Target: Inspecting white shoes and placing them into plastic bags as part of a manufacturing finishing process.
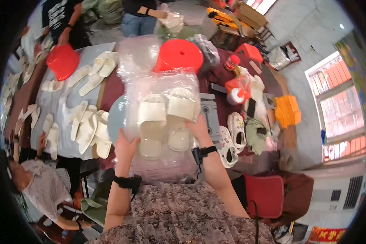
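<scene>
Scene: A person stands at a crowded desk (110, 87) where pale slippers are spread out, and other people work at its far and left edges.
Left hand: The left hand (126, 147) grips the near left edge of a clear plastic bag (162, 87), fingers curled over the film, apparently to keep it taut.
Right hand: The right hand (198, 129) closes on the bag's near right edge, thumb side pressing the film beside the slippers inside.
Slippers: A pair of cream slippers (164, 122) lies side by side inside the bag, toes pointing far, held flat between the two hands at the middle of the desk.
Why held so: Both hands pinch opposite sides, which seems to keep the pair square and the bag smooth.
Beyond: A red plastic stool (179, 55) stands just past the bag's far end.
Left: Loose cream slippers (87, 128) lie in rows on a grey sheet.
Right: White clogs (234, 136) rest near the right wrist, and an orange block (288, 110) sits farther right.
Far left: A red bowl (63, 62) is held by another person.
</scene>
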Action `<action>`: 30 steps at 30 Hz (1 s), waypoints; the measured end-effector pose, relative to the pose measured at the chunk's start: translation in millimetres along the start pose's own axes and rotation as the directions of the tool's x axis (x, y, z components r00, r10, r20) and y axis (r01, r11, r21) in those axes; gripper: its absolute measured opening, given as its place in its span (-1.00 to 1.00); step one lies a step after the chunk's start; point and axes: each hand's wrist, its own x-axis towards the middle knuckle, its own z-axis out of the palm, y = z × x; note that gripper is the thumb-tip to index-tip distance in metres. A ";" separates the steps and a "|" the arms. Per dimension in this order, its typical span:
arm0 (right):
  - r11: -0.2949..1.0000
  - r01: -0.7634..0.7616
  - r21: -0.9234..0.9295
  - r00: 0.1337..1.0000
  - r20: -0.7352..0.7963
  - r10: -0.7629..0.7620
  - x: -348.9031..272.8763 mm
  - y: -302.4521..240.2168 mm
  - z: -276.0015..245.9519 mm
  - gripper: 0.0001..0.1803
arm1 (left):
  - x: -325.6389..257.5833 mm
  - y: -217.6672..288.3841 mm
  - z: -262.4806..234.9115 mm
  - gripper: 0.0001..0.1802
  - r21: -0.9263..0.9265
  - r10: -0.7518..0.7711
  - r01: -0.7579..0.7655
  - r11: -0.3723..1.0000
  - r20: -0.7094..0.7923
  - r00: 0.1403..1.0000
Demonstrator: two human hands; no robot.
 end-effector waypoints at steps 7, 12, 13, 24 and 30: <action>0.792 -0.133 -0.595 0.988 -0.145 0.057 -8.7 -36.4 8.9 -0.16 | -16.7 43.3 -3.7 0.20 0.352 0.703 -0.623 0.699 -0.179 0.688; 0.796 -0.108 -0.595 0.987 -0.158 0.015 -19.6 -36.7 2.8 -0.10 | -20.8 54.2 34.3 0.22 0.434 0.506 -0.418 0.798 -0.106 0.856; 0.842 -0.026 -0.539 0.994 -0.105 -0.037 -19.1 -31.6 -6.4 -0.08 | -16.8 54.3 40.6 0.22 0.424 0.381 -0.332 0.842 -0.033 0.924; 0.735 -0.183 -0.652 0.974 -0.225 0.043 -54.3 96.6 -268.4 -0.38 | -4.7 32.1 53.2 0.35 0.386 0.325 -0.281 0.879 -0.053 0.944; 0.371 -0.180 -0.911 0.962 -0.084 0.260 -59.7 162.3 -267.3 -0.10 | -7.2 42.3 54.3 0.34 0.386 0.333 -0.291 0.876 -0.046 0.942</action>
